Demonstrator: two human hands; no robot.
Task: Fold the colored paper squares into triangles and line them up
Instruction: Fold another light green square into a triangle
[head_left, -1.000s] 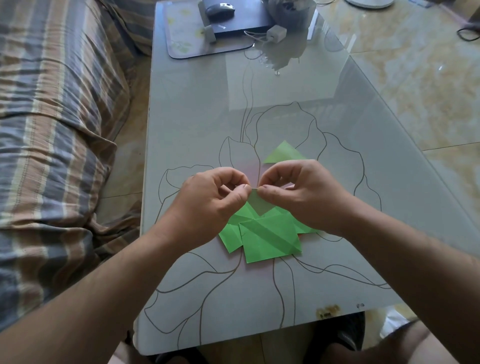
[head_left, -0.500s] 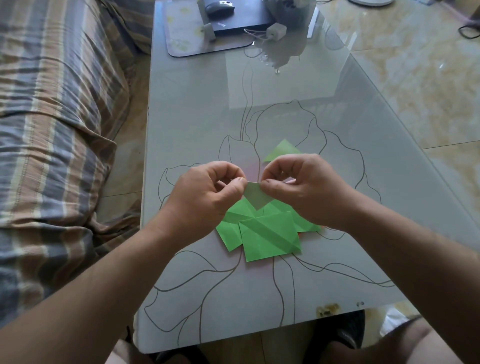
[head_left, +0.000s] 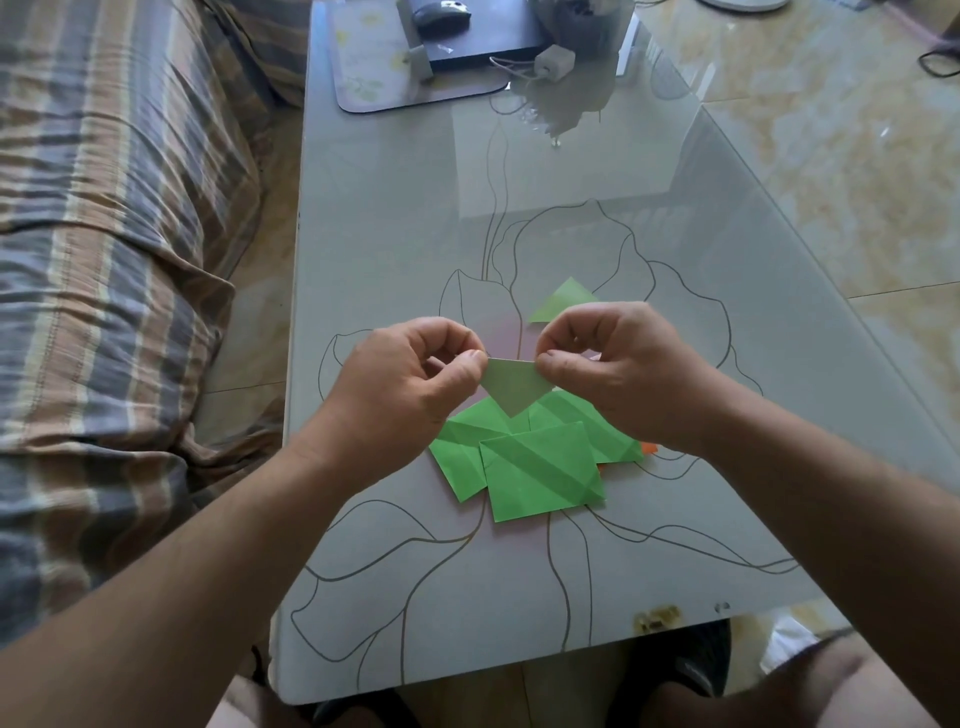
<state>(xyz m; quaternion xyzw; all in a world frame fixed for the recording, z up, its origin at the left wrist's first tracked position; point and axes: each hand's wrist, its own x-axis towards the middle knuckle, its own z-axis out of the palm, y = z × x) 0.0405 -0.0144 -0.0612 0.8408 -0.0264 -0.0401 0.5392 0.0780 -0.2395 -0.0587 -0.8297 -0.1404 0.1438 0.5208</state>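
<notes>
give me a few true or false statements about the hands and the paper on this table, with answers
1. Both hands pinch one folded paper triangle above the table. True: the left hand and the right hand each hold a corner.
2. A folded green triangle lies beyond the hands. True.
3. The stack of green squares sits at the far end of the table. False: it lies nearer the person, below the hands.
4. The left hand rests flat on the table. False: it is raised, pinching paper.
</notes>
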